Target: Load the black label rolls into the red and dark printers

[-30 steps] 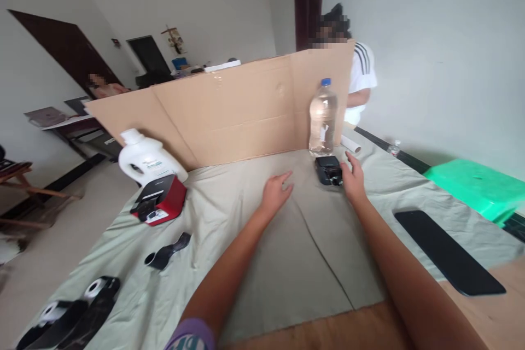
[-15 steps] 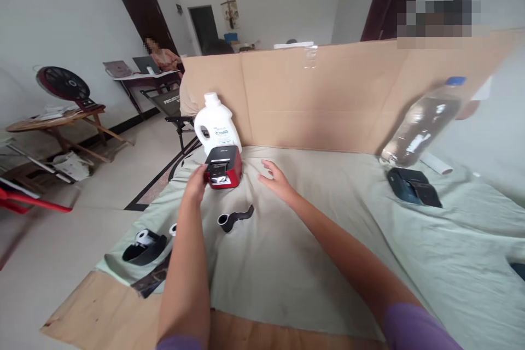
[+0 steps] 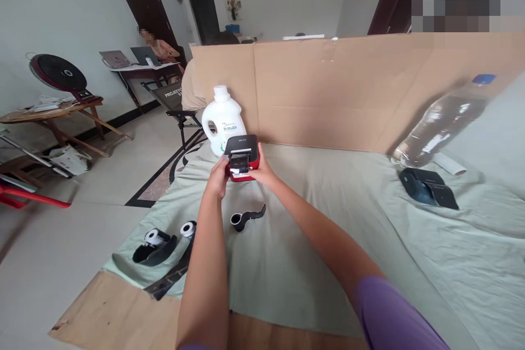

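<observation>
Hands: left hand (image 3: 219, 178) and right hand (image 3: 263, 168) grip the red-and-black box (image 3: 244, 142) between them, one at each side.
Change at the box: half a second ago only the left hand was at its side, the right open and apart; now the right has closed in too. Reads as a steadier two-sided hold, work centred here. Cannot tell if the base is off the cloth.
Box position: far left part of the cloth, just in front of the white jug.
Cardboard panel (image 3: 320, 93): tan, flat, upright, vertically creased, along the far edge.
Cloth (image 3: 295, 284): pale green, matte, wrinkled, over the wooden bench (image 3: 98, 306), bare grain at the near corner.
Clear bottle (image 3: 445, 120): glossy plastic, blue cap, ridged body.
White jug (image 3: 225, 120): smooth plastic, moulded loop handle.
Box surface: dark top, red lower shell, rounded corners.
Dark device (image 3: 429, 188): squat, hard-cased, near the bottle.
Curled black strip (image 3: 248, 219): thin, wavy, one end a ring.
</observation>
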`<act>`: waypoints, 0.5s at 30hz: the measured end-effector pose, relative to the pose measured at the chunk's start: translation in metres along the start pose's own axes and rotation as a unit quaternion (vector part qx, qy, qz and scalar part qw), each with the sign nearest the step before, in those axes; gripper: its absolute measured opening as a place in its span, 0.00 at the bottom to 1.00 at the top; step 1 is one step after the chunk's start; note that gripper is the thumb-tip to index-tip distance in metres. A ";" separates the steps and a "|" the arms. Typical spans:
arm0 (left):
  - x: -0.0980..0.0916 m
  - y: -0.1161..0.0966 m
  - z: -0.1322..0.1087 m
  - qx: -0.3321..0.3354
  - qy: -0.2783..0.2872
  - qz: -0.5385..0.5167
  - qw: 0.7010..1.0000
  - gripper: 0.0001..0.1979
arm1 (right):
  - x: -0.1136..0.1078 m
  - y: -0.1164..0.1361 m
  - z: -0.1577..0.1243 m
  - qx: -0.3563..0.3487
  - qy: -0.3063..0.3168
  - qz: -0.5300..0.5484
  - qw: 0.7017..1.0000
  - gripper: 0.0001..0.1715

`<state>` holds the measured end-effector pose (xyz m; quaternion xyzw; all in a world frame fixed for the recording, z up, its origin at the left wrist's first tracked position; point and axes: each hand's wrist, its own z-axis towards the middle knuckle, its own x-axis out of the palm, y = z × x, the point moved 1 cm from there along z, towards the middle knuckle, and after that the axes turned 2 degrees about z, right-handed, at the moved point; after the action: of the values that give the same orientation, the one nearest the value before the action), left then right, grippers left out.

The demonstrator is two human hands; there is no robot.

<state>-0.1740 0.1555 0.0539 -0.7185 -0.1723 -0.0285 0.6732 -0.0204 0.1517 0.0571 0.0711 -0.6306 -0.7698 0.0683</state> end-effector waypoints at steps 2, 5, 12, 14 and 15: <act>0.030 -0.008 -0.018 0.052 0.025 0.042 0.997 0.25 | -0.027 0.016 -0.015 -0.046 -0.038 0.009 0.998 0.83; 0.080 -0.010 -0.052 0.159 0.109 0.119 0.974 0.30 | -0.078 0.038 -0.054 -0.100 -0.080 0.005 0.992 0.80; 0.156 0.047 -0.128 0.240 0.328 0.108 0.907 0.47 | -0.168 0.036 -0.172 -0.102 -0.203 -0.049 0.972 0.73; 0.163 0.069 -0.141 0.221 0.371 0.071 0.899 0.52 | -0.181 0.022 -0.193 -0.103 -0.216 -0.063 0.969 0.72; 0.165 0.078 -0.146 0.211 0.384 0.056 0.897 0.54 | -0.186 0.015 -0.201 -0.107 -0.212 -0.069 0.969 0.71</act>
<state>0.0308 0.0451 0.0373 -0.5011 0.1381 -0.2269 0.8236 0.2013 -0.0082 0.0369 -0.0583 -0.5381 -0.8332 -0.1133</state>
